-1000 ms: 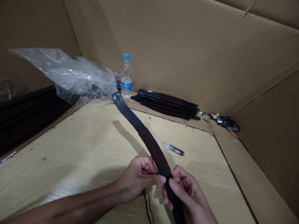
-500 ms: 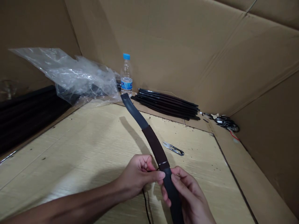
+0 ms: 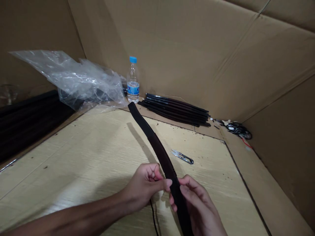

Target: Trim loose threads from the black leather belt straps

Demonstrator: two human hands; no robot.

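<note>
A long, curved black strap (image 3: 141,122) slants up and away from my hands, with a dark brown wrapped section (image 3: 161,154) along its middle. My left hand (image 3: 147,183) pinches the strap's left edge just below that section, thumb on top. From beneath this hand a thin black cord (image 3: 154,214) hangs toward the bottom of the view. On the other edge, my right hand (image 3: 199,203) grips the strap between thumb and fingers; some fingertips show past its left side. Thread snips (image 3: 182,156) lie on the board right of the strap.
Behind the strap stands a water bottle (image 3: 133,83) with a blue cap. Several dark strips (image 3: 176,109) lie stacked beside it. Crumpled clear plastic (image 3: 91,82) covers part of a dark pile (image 3: 29,118) at left. Cardboard walls (image 3: 184,49) enclose the board; tangled black scraps (image 3: 236,128) sit at right.
The strap has rolled in my hands: its smooth grey-black face and the shiny line at the lower end of the wrap no longer show. Both hands stay nearly in place.
</note>
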